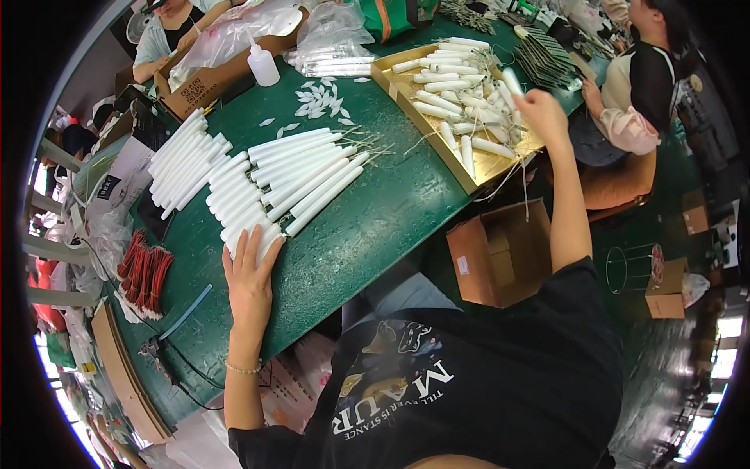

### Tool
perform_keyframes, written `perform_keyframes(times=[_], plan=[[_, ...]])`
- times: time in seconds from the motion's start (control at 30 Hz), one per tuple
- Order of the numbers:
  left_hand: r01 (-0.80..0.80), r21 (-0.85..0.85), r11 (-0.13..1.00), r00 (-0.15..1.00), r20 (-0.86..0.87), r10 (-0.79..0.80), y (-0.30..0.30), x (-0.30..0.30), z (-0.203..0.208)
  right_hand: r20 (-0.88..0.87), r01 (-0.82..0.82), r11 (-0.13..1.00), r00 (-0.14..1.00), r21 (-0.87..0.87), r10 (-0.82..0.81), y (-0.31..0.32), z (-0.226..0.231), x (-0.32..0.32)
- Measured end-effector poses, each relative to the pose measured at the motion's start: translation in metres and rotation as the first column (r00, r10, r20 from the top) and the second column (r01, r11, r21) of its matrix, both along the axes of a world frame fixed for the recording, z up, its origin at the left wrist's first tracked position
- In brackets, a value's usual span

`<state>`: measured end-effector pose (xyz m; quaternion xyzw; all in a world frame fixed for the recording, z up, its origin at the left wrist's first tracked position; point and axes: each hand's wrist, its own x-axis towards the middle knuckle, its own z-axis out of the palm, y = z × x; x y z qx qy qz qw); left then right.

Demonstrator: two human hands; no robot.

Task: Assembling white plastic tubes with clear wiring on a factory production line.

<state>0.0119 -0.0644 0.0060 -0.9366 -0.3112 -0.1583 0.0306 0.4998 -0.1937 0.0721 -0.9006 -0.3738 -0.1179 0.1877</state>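
Note:
Over the far right of the table my right hand [543, 117] is closed around one end of a white candle-like tube [512, 81]. Beneath it is a shallow gold tray [461, 173] with many similar tubes lying crosswise, thin wires among them. My left hand [251, 270] lies with fingers extended against the near end of a row of white tubes [234, 195] on the table. Beside that row, more white tubes [305, 168] lie side by side, thin wires coming out of their right ends. Another stack of white tubes [187, 160] is further left.
Small white flame-shaped pieces [319, 100] lie scattered on the green table [375, 211]. A white squeeze bottle [263, 66] stands behind them. Red wire bundles [145, 273] are at the left. Below the table edge is an open cardboard box [500, 254]. Co-workers sit at the far side and right.

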Motion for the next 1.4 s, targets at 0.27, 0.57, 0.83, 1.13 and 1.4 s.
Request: perform_keyframes(times=[0.27,0.57,0.83,1.13,1.4], plan=[[0.004,0.032,0.999,0.999,0.047,-0.005,-0.003,0.002,0.007,0.058,-0.276,0.501,0.912,0.820,0.406,-0.004,0.068,-0.050],[0.677,-0.726,0.118,0.675,0.677,0.292,-0.061,0.051,0.059,-0.182,-0.293,0.356,0.486,0.887,0.855,0.005,0.054,-0.192],[0.889,-0.417,-0.190,0.421,0.579,0.698,-0.056,0.058,0.044,-0.440,-0.315,0.430,0.044,0.846,0.897,-0.009,-0.026,-0.248],[0.717,-0.662,0.218,0.337,0.604,0.722,-0.060,0.054,0.018,-0.913,-0.331,0.866,-0.297,0.375,0.282,-0.005,-0.060,-0.248],[0.710,-0.653,0.262,0.355,0.654,0.669,-0.063,0.062,0.012,-0.333,-0.562,0.455,0.312,0.691,0.890,0.021,-0.051,-0.288]])
